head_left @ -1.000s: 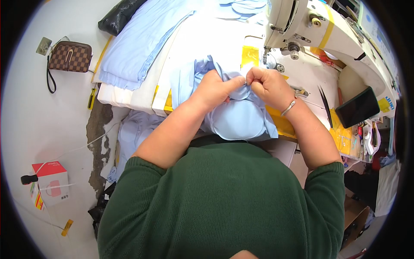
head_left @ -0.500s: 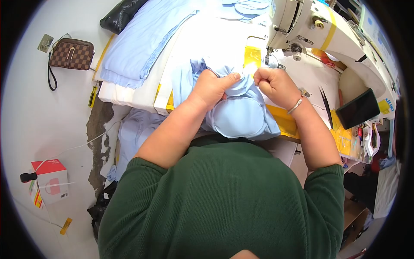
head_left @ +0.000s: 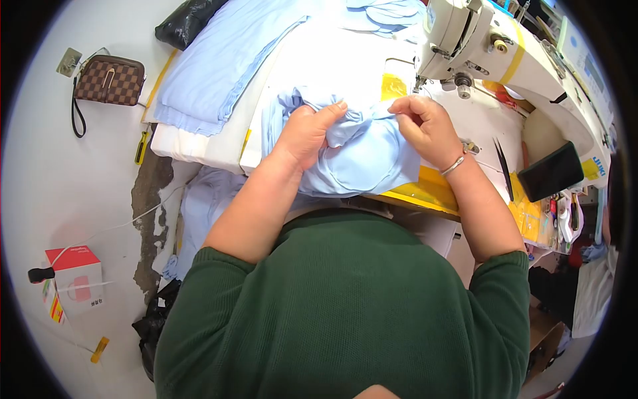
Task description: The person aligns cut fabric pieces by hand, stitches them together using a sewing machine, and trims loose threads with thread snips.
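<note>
A light blue garment (head_left: 365,166) with a rounded stitched panel lies bunched on the front of the sewing table. My left hand (head_left: 307,135) is closed on its gathered upper part, thumb on top pointing right. At the garment's upper right edge, my right hand (head_left: 428,130) pinches a bit of the same cloth between thumb and forefinger. Just beyond my right hand stands the sewing machine (head_left: 458,66), its needle area (head_left: 420,83) close to the fingers but apart from them. The cloth inside both grips is partly hidden.
A stack of light blue fabric (head_left: 219,73) lies at the back left, with more cut pieces (head_left: 382,14) behind. To the right are black tweezers (head_left: 503,167) and a phone (head_left: 550,171). A checkered pouch (head_left: 109,80) and a red-white box (head_left: 76,276) are at far left.
My left hand has shifted slightly left with the cloth. My right hand's fist has loosened into a pinch on the garment's edge, and the garment's lower part has moved up and left.
</note>
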A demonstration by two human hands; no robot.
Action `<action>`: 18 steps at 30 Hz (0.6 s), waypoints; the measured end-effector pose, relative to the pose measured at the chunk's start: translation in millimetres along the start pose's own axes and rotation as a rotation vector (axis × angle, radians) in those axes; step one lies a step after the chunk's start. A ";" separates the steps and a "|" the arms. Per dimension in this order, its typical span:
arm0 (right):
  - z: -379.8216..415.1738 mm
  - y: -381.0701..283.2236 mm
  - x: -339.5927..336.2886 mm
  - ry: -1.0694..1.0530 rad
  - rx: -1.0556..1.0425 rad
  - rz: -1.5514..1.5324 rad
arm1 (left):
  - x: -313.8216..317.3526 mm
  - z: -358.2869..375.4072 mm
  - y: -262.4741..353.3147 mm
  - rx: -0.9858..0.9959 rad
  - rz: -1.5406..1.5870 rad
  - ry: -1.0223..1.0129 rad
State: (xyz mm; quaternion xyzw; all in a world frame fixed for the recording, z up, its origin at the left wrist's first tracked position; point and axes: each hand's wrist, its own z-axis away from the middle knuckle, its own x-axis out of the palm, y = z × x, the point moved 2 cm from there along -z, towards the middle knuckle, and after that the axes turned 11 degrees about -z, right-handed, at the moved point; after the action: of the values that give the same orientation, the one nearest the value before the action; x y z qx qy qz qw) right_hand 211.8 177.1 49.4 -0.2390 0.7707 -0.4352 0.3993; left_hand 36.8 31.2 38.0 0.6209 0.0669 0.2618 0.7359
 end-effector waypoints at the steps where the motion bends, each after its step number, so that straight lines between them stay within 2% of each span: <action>1: -1.2 -2.6 4.0 0.000 0.000 0.002 | -2.1 -0.4 0.3 -0.043 -0.013 -0.028; 3: -2.9 -13.3 11.7 0.057 -0.298 0.130 | -1.9 -0.8 -1.4 -0.085 -0.025 -0.062; 4: -5.5 -11.9 15.8 0.065 -0.324 0.078 | -0.3 -0.3 -2.8 -0.025 0.004 -0.066; 5: -7.1 -10.0 16.3 0.066 -0.323 0.082 | 1.0 1.2 -3.5 0.035 0.033 -0.069; 7: -9.3 -3.0 18.6 -0.036 -0.122 0.140 | -1.9 7.5 -2.8 0.046 0.007 -0.082; 9: -9.9 1.5 14.9 -0.037 -0.067 0.211 | -5.9 12.7 0.7 0.063 -0.020 -0.094; 10: -10.0 3.7 11.9 -0.042 -0.012 0.280 | -8.7 14.7 2.7 0.053 0.051 -0.027; 11: -9.4 2.9 8.9 -0.043 -0.015 0.282 | -12.6 15.9 4.5 0.045 0.122 0.040; 14: -4.6 0.6 5.7 -0.052 -0.040 0.258 | -31.6 13.6 -2.3 0.019 0.090 0.028; 18: 0.4 -8.8 9.9 -0.126 -0.186 0.193 | -21.7 16.0 -1.0 -0.018 0.038 0.063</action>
State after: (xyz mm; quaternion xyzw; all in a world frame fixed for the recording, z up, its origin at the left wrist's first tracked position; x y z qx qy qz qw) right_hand 206.7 165.3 52.8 -0.2266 0.8004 -0.3056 0.4632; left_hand 25.3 6.8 35.6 0.6068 0.0760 0.2959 0.7338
